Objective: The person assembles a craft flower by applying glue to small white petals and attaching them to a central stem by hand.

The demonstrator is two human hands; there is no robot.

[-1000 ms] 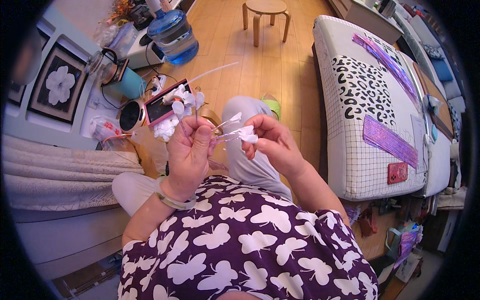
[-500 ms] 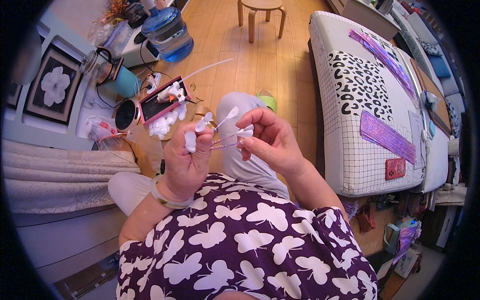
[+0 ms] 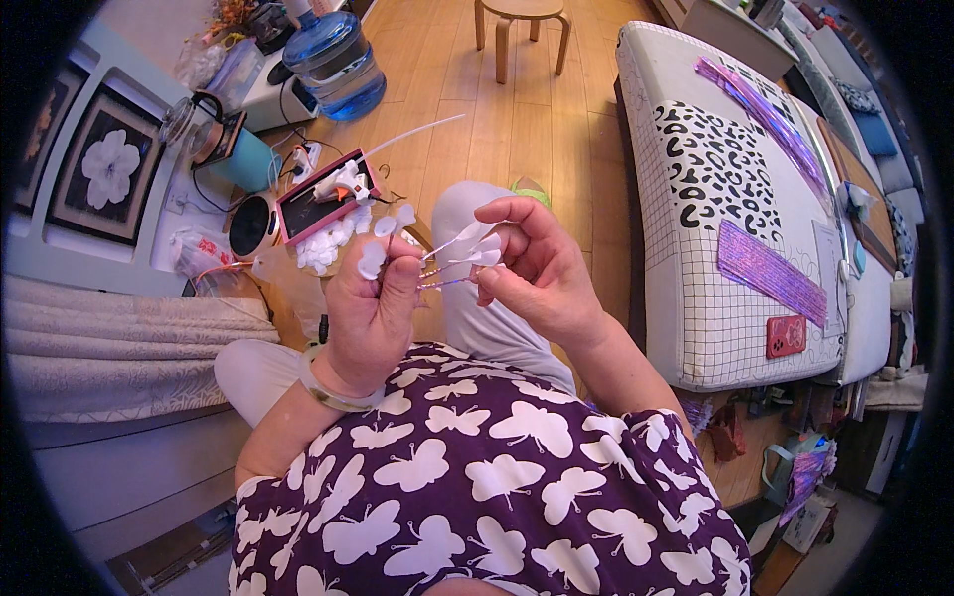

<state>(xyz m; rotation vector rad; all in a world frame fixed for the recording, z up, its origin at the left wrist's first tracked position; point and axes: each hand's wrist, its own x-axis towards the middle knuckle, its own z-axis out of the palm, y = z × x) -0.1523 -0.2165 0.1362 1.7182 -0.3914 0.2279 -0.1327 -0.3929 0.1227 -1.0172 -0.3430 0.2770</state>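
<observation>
My left hand (image 3: 370, 313) is closed on thin shiny purple wire stems (image 3: 444, 283), pinched between thumb and fingers. White petals (image 3: 372, 260) on stems stick out past its fingertips on the far side. The same bunch reaches across to my right hand (image 3: 542, 273), whose thumb and fingertips pinch white petals (image 3: 484, 250) at the stems' right ends. Another petal (image 3: 470, 234) lies just against those fingers. Both hands are held close together above my lap. The inner ends of the stems are hidden in my left fist.
Left of my knee, a white glue gun (image 3: 343, 186) rests on a pink-rimmed tray (image 3: 370, 171) beside loose white petals (image 3: 320, 248). A water jug (image 3: 338, 74) and stool (image 3: 524, 12) stand farther off. A bed (image 3: 686, 338) at right holds purple strips (image 3: 770, 270) and a red phone (image 3: 785, 336).
The petals above my left hand have turned and spread apart. The upper stemmed petal has tipped right and down toward my right fingers. Both hands stay nearly in place.
</observation>
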